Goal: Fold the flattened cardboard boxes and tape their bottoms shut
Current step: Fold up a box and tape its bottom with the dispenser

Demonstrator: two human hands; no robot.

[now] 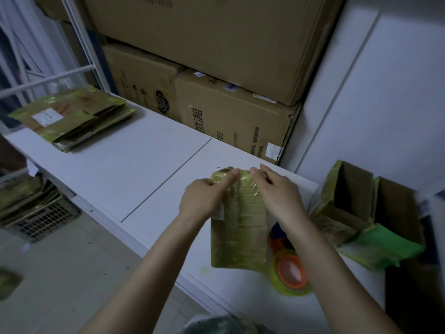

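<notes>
Cardboard box [238, 227] lies lengthwise away from the person — left hand [202, 196] grips it, right hand [277, 191] presses flat.

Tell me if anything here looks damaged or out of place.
The lower right brown carton behind the table has a crumpled, torn right corner. The flattened boxes at the table's left end lie splayed, not squared.

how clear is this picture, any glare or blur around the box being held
Head view: dim, flat light with no hard shadows; soft glare on the shiny wrap of the box; fingertips of the left hand and right hand slightly motion-blurred; wide lens bows the table edge; open boxes at the frame edge smeared.
</notes>
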